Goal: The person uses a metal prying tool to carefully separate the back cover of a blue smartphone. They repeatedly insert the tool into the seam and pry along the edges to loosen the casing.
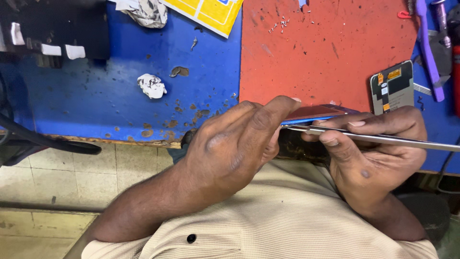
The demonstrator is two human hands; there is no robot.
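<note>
While we lean over the chipped blue workbench point(96, 100) and its red rubber mat point(326, 52), our left hand point(235, 144) curls knuckles-up around the near end of a thin, flat blue-edged phone point(314, 114), held edge-on above the bench's front edge. Our right hand point(378, 148) grips the phone's far end and pinches long steel tweezers point(383, 139) against its edge. A loose phone screen panel point(392, 86) lies beyond.

Yellow package point(206, 12) top centre; rectangular screen panel point(392, 86) right.
</note>
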